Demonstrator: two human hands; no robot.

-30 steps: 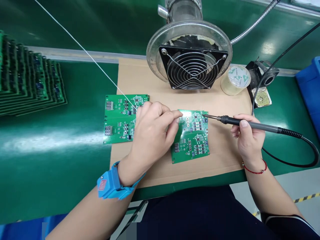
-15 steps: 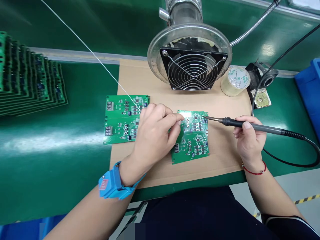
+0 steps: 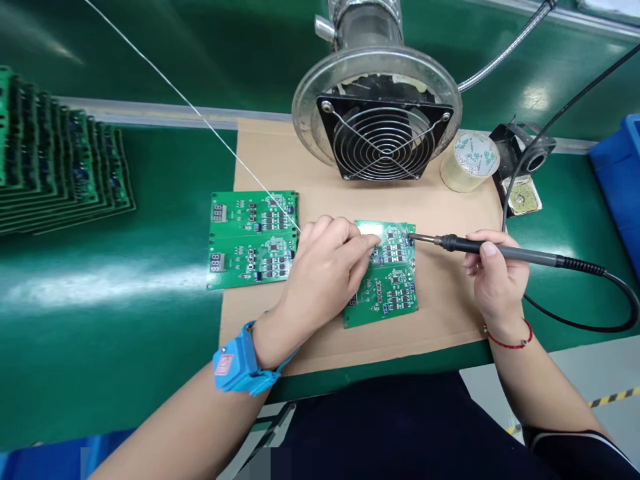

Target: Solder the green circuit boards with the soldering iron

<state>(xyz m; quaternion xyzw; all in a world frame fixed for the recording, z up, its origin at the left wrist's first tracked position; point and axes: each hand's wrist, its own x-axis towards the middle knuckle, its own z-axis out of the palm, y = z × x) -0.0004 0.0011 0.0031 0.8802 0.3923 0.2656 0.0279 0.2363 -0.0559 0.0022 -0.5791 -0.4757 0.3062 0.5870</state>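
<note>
My right hand (image 3: 495,273) grips a soldering iron (image 3: 520,253) like a pen. The iron's tip meets the upper right edge of a green circuit board (image 3: 400,283) lying slightly turned on cardboard. My left hand (image 3: 330,267) is closed over the board's left part, thumb and index finger pinched together. Into this hand runs a thin pale solder wire (image 3: 215,135) from the upper left; its end is hidden. To the left lies a second circuit board (image 3: 235,233) with two digit displays, partly behind my left hand.
A fume extractor fan (image 3: 387,143) hangs above the cardboard (image 3: 445,320). Behind my right hand stand a tape roll (image 3: 467,167) and an iron holder with a cleaning sponge (image 3: 523,199). Many boards stand in a stack (image 3: 65,153) at far left. A blue bin (image 3: 620,167) is at right.
My left hand has shifted right across the board, drawing the solder wire with it and uncovering more of the second board. The iron's tip stays at nearly the same spot.
</note>
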